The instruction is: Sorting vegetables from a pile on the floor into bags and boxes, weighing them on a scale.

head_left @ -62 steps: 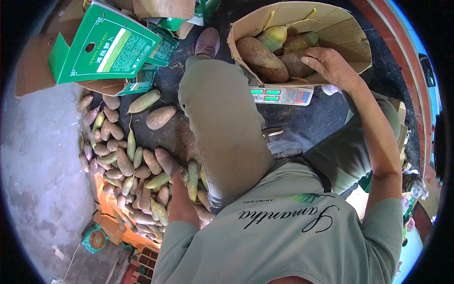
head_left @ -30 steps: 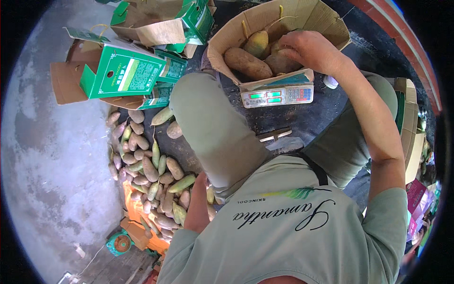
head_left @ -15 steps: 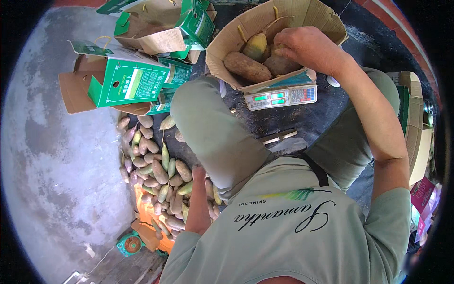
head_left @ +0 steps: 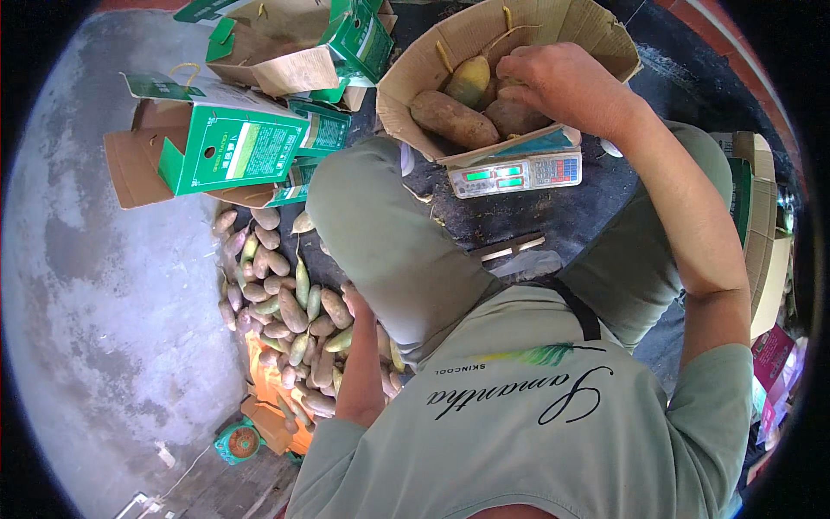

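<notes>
My right hand is inside an open cardboard box, its fingers curled closed over the top of a soil-covered radish. Beside that radish lie another large brown one and a greenish radish. The box rests on a digital scale with a lit display. Down by my left knee, my left hand is next to a heap of radishes, some brown with soil, others green. My knee hides part of this hand, and its grip is not clear.
Green-and-brown cartons stand open at the left, with another carton behind them. More cardboard is at the right. A small green-rimmed device lies near the wall. Orange sheeting shows under the heap.
My left hand has shifted slightly forward and left from behind the knee, showing more of itself. My right hand stays on the radish in the box, almost unmoved.
</notes>
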### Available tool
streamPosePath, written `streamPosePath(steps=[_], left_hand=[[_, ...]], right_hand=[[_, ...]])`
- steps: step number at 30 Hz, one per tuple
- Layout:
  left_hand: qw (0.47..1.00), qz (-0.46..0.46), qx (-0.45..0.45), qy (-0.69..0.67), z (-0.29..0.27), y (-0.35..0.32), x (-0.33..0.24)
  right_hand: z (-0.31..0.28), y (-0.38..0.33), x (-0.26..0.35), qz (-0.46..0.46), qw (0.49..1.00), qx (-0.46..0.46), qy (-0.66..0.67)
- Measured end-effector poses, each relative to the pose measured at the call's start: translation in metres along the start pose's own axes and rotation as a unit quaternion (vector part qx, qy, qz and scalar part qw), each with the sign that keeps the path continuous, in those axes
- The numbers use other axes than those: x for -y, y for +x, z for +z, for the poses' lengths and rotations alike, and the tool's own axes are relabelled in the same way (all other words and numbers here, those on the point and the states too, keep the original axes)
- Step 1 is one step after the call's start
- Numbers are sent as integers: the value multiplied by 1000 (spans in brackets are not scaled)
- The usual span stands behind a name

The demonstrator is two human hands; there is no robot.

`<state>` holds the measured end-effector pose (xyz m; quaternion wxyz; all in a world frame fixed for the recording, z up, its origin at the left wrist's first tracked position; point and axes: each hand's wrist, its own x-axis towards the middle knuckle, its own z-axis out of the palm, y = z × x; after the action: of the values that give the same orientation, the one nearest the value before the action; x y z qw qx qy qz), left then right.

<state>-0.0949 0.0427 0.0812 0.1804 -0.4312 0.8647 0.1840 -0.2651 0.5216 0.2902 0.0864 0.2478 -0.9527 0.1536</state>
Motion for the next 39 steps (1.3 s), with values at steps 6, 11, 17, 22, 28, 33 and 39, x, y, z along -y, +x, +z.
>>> streamPosePath(steps=[6,11,17,22,28,33,39], left_hand=[[1000,8,-4,6,-1,5,2],[1000,23,-4,15,1,9,0],[999,39,-3,26,2,12,3],[998,55,-6,35,1,17,5],[997,71,-6,43,1,20,10],[995,85,-4,51,3,21,16],[993,100,-4,59,13,26,9]], right_hand=[[-1,5,4,-1,1000,30,-5],[-3,4,4,1,999,33,-9],[-16,6,16,-4,1000,19,17],[-20,5,17,0,999,31,19],[-15,4,15,-1,999,32,18],[-2,1,5,10,999,44,-10],[-2,3,7,6,999,52,-9]])
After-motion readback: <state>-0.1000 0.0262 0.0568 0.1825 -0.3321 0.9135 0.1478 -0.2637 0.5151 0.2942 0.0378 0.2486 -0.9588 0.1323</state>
